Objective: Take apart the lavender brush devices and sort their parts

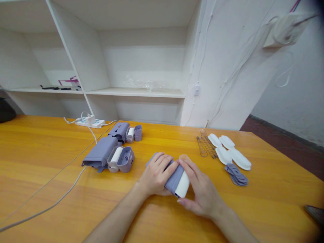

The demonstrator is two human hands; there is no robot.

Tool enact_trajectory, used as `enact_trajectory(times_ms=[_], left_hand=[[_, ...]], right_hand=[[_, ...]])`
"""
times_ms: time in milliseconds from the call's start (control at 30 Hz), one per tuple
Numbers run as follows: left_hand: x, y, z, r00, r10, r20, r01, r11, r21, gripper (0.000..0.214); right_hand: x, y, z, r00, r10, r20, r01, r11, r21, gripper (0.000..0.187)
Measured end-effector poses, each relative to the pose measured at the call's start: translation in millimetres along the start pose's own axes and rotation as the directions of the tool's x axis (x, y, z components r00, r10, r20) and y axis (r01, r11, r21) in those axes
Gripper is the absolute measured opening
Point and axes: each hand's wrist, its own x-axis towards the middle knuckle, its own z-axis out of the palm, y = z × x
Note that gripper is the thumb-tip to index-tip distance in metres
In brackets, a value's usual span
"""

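Note:
My left hand (158, 175) is wrapped over a purple-grey plastic housing (174, 179) lying tilted just above or on the table; I cannot tell which. A white end cap (182, 185) sits at the housing's right end. Around that cap curl the fingers of my right hand (199, 185), fingertips at its far edge and thumb near its lower corner. A pale rounded edge shows by the right fingertips, its kind unclear. My palms hide much of the housing.
Left on the wooden table (60, 206) are purple housings (101, 150), white rolls (116, 156) and purple cups (126, 160). A power strip (95, 123) trails cables. At right lie springs (209, 145), white covers (239, 158) and flat purple pieces (236, 174). Shelves (134, 91) stand behind.

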Motion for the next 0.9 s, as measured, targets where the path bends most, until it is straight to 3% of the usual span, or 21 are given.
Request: enact_trajectory(times_ms=[67, 233, 367, 700, 900], left_hand=[[-0.5, 0.5, 1.2, 1.0, 0.019, -0.011, -0.02, 1.0, -0.012, 0.066], [2.0, 2.2, 2.1, 1.0, 0.023, -0.004, -0.023, 0.999, -0.025, 0.065], [3.7, 3.3, 1.1, 0.999, 0.032, -0.001, -0.032, 0.999, -0.04, 0.061], [3.9, 6.1, 0.0, 0.998, 0.058, 0.001, -0.058, 0.994, -0.088, 0.064], [3.0, 2.2, 0.2, 0.999, 0.043, -0.003, -0.043, 0.998, -0.052, 0.064]], right_hand=[[1.9, -2.4, 1.3, 0.999, -0.04, 0.015, 0.039, 0.999, 0.022, 0.081], [9.5, 0.0, 2.2, 0.993, -0.081, -0.084, 0.084, 0.996, 0.026, 0.068], [9.7, 2.0, 3.0, 0.993, -0.061, -0.101, 0.065, 0.997, 0.036, 0.061], [1.2, 0.5, 4.9, 0.985, -0.078, -0.155, 0.077, 0.997, -0.014, 0.066], [2.1, 1.3, 4.8, 0.997, -0.016, -0.071, 0.022, 0.996, 0.083, 0.067]])
